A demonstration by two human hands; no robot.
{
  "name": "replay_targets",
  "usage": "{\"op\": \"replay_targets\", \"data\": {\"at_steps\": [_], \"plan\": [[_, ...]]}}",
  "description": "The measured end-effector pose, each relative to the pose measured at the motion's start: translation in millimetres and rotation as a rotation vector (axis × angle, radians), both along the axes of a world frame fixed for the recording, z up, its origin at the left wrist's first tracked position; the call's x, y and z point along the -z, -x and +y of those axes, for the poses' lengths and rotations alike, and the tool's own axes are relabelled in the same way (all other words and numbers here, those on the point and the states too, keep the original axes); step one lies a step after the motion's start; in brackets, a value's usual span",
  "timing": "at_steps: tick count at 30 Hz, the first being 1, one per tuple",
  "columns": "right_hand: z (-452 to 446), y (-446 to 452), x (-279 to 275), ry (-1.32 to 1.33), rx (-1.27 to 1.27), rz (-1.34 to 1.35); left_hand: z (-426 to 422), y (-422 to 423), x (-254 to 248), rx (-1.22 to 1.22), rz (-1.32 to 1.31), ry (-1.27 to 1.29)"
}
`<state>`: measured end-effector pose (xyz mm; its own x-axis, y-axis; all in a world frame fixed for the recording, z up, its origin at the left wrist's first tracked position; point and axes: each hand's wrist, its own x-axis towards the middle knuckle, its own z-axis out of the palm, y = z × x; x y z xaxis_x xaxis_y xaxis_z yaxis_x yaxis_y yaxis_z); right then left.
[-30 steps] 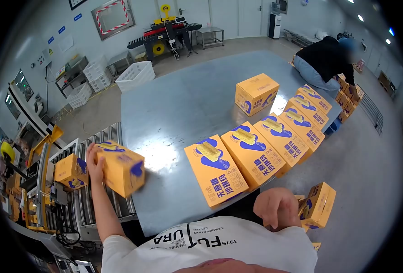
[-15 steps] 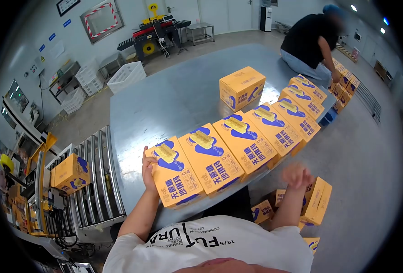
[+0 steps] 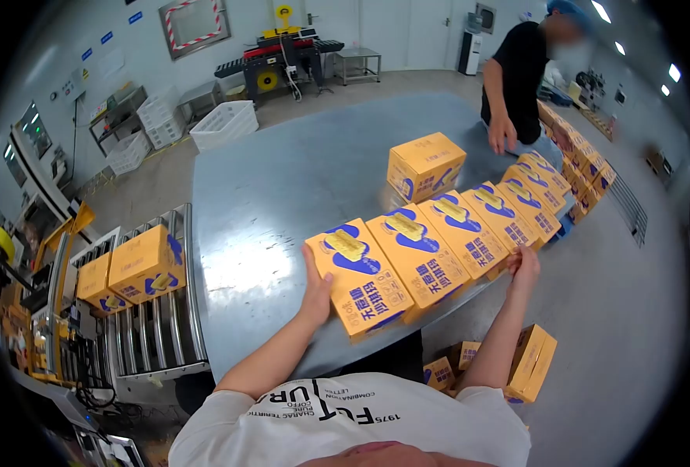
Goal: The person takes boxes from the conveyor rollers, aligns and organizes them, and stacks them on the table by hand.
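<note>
End sachima carton (image 3: 358,276): on the steel table (image 3: 283,179), against the left palm, leftmost in the row of cartons (image 3: 463,233).
Row handling: probably best pressed low and evenly, edges kept flush.
Left hand (image 3: 317,293): spread along the carton's side, not wrapped round; forearm slanting inward.
Right hand (image 3: 524,267): at the row's near edge, hold unclear; forearm reaching forward.

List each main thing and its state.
Left hand: against the end box's side
Right hand: half-curled at the row's near edge
Box row: side by side, printed faces up
Lone box: shut, behind the row
Conveyor boxes: shut, on rollers
White crate: open-topped
</note>
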<state>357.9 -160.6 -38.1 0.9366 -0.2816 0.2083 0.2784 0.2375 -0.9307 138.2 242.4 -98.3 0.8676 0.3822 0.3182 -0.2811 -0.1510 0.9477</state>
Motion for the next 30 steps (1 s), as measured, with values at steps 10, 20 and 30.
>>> {"op": "replay_targets", "data": {"at_steps": [10, 20, 30], "plan": [[223, -27, -142, 1.667, -0.396, -0.061, 24, 44, 21, 0.108, 0.062, 0.093], [292, -200, -42, 1.792, -0.315, -0.068, 34, 28, 41, -0.053, 0.123, 0.133], [347, -136, -83, 1.721, -0.124, 0.166, 28, 38, 19, -0.108, 0.176, 0.02]]}}
